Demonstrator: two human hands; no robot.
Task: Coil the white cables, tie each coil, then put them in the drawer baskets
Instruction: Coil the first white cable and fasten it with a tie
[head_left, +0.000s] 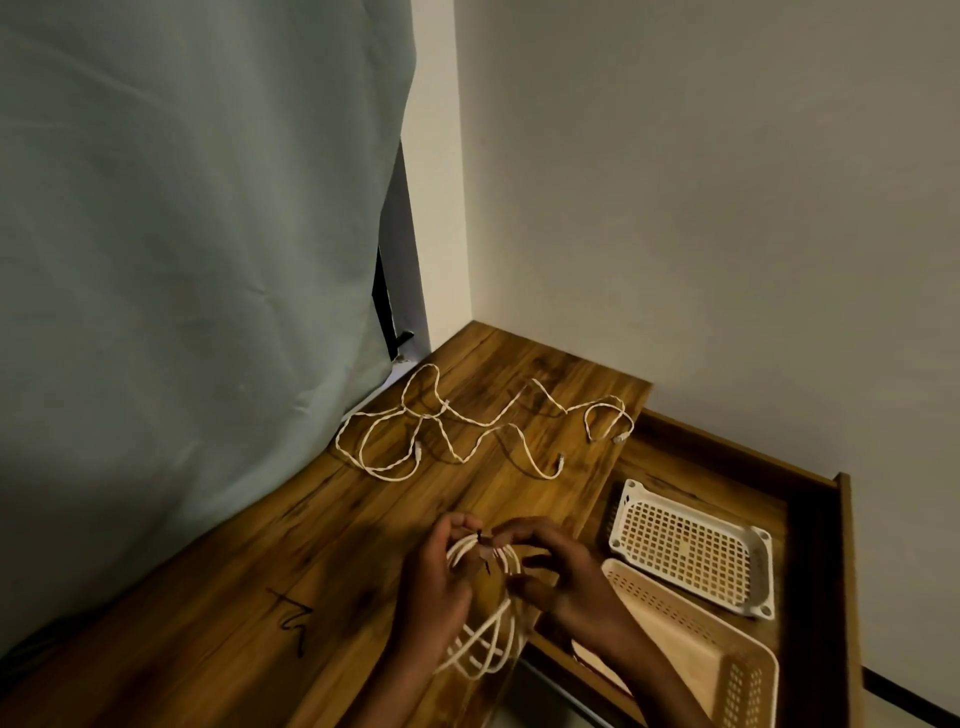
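Above the dark wooden table's (218, 597) near edge, both hands, left (434, 582) and right (563, 577), pinch a black tie (480, 538) atop the coiled white cable (485, 613), whose loops hang lengthwise toward the viewer.

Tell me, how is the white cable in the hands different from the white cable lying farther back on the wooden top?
The white cable held in the hands is wound into round loops; the loose white cable on the wooden top sprawls in wavy bends. The held one is gripped by the left hand and right hand, with a thin dark tie at its top; the loose one lies untouched, no tie visible. Both are white and thin.
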